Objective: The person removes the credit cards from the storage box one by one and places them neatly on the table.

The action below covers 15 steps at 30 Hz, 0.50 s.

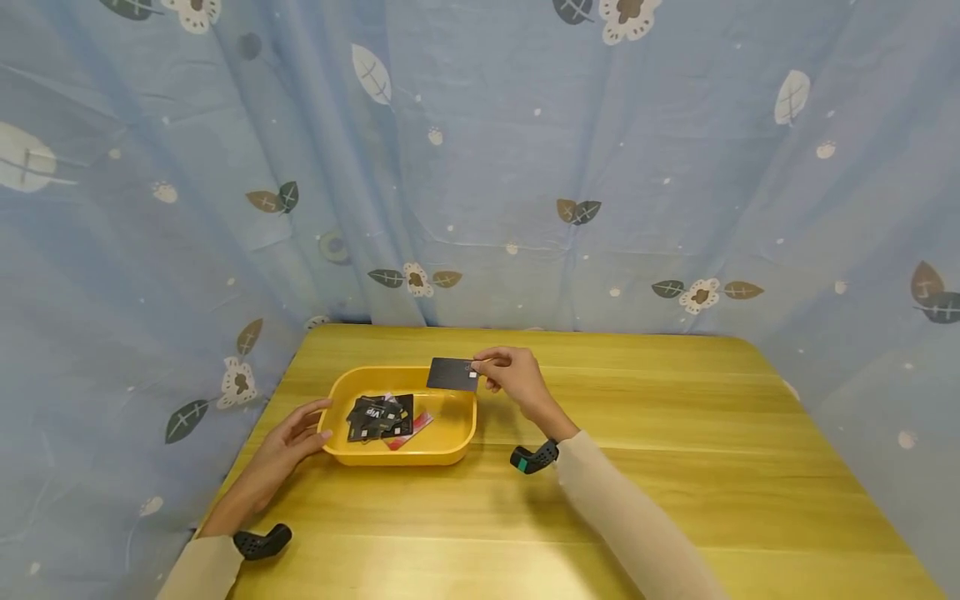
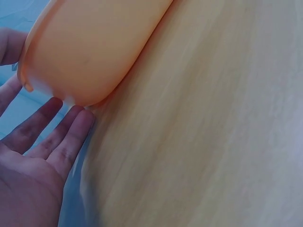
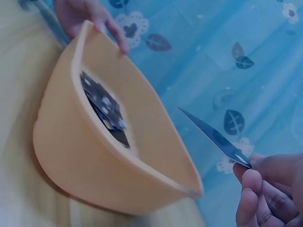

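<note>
A yellow plastic basin point(image 1: 401, 457) stands on the table, with several dark cards point(image 1: 378, 417) piled inside, one lettered "Vip". A red-and-white card point(image 1: 417, 427) shows partly beneath them. My left hand point(image 1: 291, 442) holds the basin's left end, thumb and a finger at the rim, other fingers point(image 2: 68, 142) against its outer wall. Between thumb and fingers, my right hand point(image 1: 513, 379) pinches a black card point(image 1: 452, 374) by one end. That card is raised over the basin's far right corner; the right wrist view shows it nearly edge-on, apart from the rim.
The wood-grain table point(image 1: 675, 467) extends to the right and in front of the basin. A blue curtain point(image 1: 510, 167) with leaf and flower prints hangs behind and at both sides. Each wrist wears a black camera band point(image 1: 534, 457).
</note>
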Each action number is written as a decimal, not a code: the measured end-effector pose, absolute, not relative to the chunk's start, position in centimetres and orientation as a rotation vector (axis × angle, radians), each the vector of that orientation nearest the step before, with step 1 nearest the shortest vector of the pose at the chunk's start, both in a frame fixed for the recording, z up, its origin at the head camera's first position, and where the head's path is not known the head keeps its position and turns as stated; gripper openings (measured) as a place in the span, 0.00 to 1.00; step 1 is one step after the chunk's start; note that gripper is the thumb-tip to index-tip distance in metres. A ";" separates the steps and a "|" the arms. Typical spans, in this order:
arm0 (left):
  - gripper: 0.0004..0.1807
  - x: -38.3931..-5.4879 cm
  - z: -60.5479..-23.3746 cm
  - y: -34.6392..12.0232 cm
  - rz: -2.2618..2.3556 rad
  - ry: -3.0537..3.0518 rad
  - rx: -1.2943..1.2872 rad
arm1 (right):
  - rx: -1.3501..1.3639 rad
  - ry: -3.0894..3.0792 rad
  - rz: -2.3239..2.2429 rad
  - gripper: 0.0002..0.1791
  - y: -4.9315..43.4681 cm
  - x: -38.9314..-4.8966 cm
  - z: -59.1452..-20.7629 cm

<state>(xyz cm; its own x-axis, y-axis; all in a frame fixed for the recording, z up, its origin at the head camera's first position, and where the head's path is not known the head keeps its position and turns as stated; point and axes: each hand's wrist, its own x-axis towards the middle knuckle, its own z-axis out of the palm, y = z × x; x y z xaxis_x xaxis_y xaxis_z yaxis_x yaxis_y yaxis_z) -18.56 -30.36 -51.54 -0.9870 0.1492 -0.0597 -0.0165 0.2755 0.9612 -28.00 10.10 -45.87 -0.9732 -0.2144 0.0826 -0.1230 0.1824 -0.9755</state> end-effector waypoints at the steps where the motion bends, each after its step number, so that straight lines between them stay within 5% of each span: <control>1: 0.35 -18.6 -51.5 -30.4 1.809 2.395 0.125 | -0.336 2.355 -1.945 0.10 10.5 -28.0 -45.8; 15: 0.36 -18.3 -51.1 -29.7 1.830 2.390 0.041 | -0.264 2.377 -1.980 0.12 15.9 -28.0 -45.3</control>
<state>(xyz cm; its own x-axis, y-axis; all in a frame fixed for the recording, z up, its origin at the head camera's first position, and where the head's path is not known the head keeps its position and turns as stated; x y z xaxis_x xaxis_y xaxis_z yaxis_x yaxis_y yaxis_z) -18.30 -29.74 -51.14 -0.9910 0.1012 -0.0875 -0.0581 0.2637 0.9629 -28.01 15.86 -45.34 -0.9848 -0.1536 0.0807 -0.1072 0.1726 -0.9792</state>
